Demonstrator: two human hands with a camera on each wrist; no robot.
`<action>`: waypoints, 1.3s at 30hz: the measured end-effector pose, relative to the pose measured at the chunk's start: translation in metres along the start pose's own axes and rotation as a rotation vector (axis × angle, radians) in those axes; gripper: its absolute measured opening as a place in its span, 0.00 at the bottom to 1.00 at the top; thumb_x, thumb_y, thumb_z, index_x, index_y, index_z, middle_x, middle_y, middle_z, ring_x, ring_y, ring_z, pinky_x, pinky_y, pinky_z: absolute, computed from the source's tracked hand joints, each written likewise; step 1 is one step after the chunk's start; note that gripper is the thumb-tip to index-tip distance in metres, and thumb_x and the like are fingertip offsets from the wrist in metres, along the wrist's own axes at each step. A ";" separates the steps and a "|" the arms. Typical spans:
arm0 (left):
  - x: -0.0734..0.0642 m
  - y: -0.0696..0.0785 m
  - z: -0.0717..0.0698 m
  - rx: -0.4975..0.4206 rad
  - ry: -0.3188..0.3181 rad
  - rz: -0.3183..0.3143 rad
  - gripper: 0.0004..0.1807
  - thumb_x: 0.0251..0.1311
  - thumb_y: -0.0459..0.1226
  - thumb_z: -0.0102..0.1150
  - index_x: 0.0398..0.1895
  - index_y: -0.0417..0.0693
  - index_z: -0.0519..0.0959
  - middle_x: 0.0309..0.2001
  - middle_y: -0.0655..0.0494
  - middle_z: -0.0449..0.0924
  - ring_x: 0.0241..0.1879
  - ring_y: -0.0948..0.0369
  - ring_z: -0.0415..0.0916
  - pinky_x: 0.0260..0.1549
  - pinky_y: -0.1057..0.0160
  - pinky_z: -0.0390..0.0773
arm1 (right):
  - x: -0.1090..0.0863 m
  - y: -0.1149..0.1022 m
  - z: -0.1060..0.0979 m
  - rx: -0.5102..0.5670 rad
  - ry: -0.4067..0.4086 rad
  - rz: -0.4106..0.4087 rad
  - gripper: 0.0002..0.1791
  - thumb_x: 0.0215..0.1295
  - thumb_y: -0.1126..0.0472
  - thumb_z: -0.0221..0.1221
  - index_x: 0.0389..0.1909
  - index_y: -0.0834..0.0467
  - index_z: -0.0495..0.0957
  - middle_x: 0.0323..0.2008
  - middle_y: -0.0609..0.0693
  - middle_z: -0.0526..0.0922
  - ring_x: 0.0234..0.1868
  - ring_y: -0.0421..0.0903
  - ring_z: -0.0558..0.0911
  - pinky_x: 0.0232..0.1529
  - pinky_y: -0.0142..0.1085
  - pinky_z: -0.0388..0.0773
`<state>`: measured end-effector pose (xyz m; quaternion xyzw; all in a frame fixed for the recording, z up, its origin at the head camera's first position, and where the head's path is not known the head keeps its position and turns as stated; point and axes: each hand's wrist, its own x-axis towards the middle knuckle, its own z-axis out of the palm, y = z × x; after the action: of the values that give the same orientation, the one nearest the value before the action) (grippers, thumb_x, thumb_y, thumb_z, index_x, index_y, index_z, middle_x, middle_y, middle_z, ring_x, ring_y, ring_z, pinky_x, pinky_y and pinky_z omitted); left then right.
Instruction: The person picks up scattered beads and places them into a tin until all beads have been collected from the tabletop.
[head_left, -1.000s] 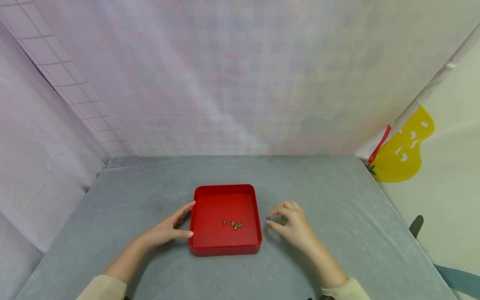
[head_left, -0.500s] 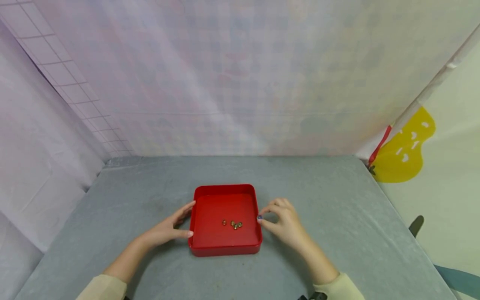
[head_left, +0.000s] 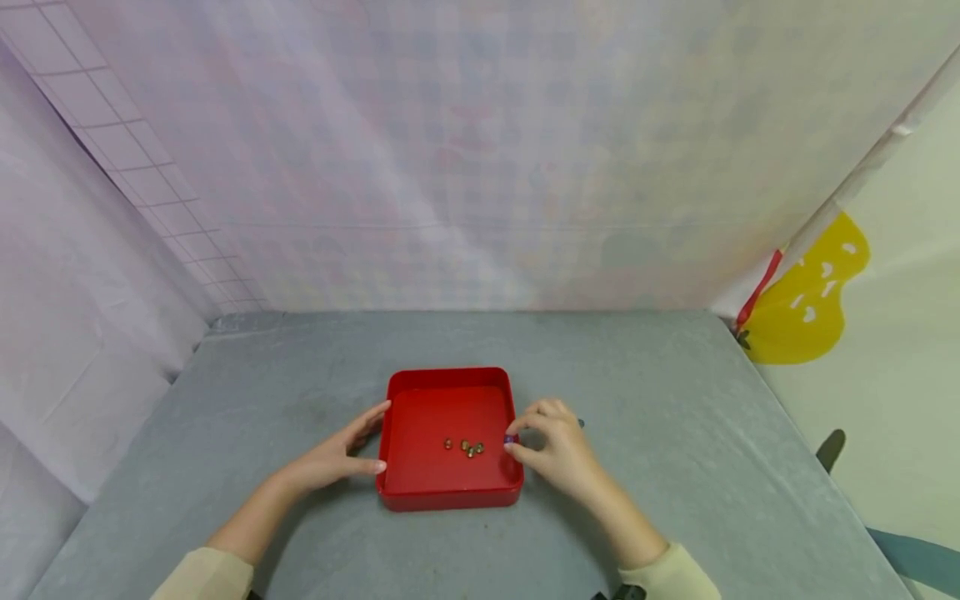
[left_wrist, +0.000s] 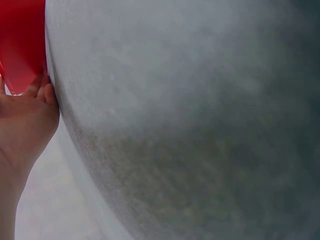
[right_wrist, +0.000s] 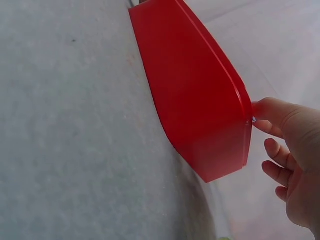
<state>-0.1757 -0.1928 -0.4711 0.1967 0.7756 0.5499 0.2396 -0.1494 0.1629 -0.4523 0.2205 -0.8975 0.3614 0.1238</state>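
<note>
A red square tray (head_left: 450, 500) sits on the grey table, its raised rim running all round. My left hand (head_left: 330, 461) rests against the tray's left side, fingers extended along the wall and thumb at the front part of it. Between thumb and index finger, my right hand (head_left: 558, 450) pinches a small blue bead (head_left: 509, 439) over the tray's right rim. In the right wrist view, the fingertips of the right hand (right_wrist: 295, 145) are at the rim and mostly hide the bead. Several small shiny gold-green beads (head_left: 471, 452) lie on the tray floor, right of its middle.
A small dark object (head_left: 581, 423) shows on the table just behind the right hand. Grey cloth covers the table (head_left: 337, 358). Pale curtains (head_left: 465, 167) hang behind and on the sides, with a yellow printed shape (head_left: 806, 308) at right.
My right hand has moved left with the blue bead, from beside the tray to over its right rim. The dark object behind that hand has come into view. The left hand stays put.
</note>
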 end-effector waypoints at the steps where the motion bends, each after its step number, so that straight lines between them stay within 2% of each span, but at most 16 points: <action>1: 0.000 0.000 0.000 0.001 0.000 -0.001 0.46 0.60 0.37 0.63 0.76 0.49 0.46 0.74 0.45 0.46 0.71 0.44 0.44 0.64 0.39 0.50 | 0.000 0.000 0.001 0.004 -0.002 0.001 0.09 0.51 0.60 0.72 0.33 0.48 0.83 0.33 0.42 0.76 0.42 0.38 0.69 0.41 0.41 0.72; 10: 0.000 -0.001 0.000 0.005 0.007 -0.016 0.46 0.60 0.37 0.63 0.76 0.50 0.46 0.74 0.45 0.47 0.71 0.44 0.44 0.64 0.40 0.50 | -0.002 0.000 0.006 0.013 -0.001 -0.014 0.09 0.51 0.60 0.72 0.32 0.47 0.83 0.33 0.38 0.74 0.42 0.37 0.69 0.41 0.41 0.70; 18: 0.000 0.000 0.000 -0.005 0.007 -0.025 0.47 0.59 0.37 0.63 0.76 0.50 0.46 0.74 0.45 0.47 0.71 0.45 0.44 0.65 0.40 0.49 | -0.001 -0.002 0.009 0.022 -0.007 -0.011 0.09 0.51 0.60 0.72 0.32 0.48 0.83 0.33 0.41 0.75 0.42 0.37 0.69 0.44 0.43 0.69; 29: 0.001 -0.002 0.000 0.009 0.007 0.000 0.46 0.60 0.36 0.63 0.76 0.49 0.46 0.74 0.45 0.47 0.71 0.45 0.44 0.66 0.42 0.49 | 0.000 -0.005 0.011 0.019 -0.016 -0.020 0.09 0.51 0.60 0.72 0.32 0.47 0.83 0.33 0.44 0.76 0.42 0.38 0.69 0.45 0.44 0.69; 39: 0.001 -0.004 -0.001 0.016 0.004 0.005 0.46 0.60 0.37 0.63 0.76 0.49 0.46 0.74 0.46 0.46 0.71 0.45 0.44 0.65 0.42 0.49 | 0.001 -0.001 0.013 0.037 -0.018 -0.043 0.10 0.51 0.59 0.73 0.34 0.53 0.84 0.34 0.47 0.77 0.43 0.40 0.70 0.49 0.47 0.66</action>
<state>-0.1771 -0.1938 -0.4747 0.1994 0.7800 0.5446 0.2350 -0.1501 0.1529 -0.4604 0.2454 -0.8867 0.3733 0.1193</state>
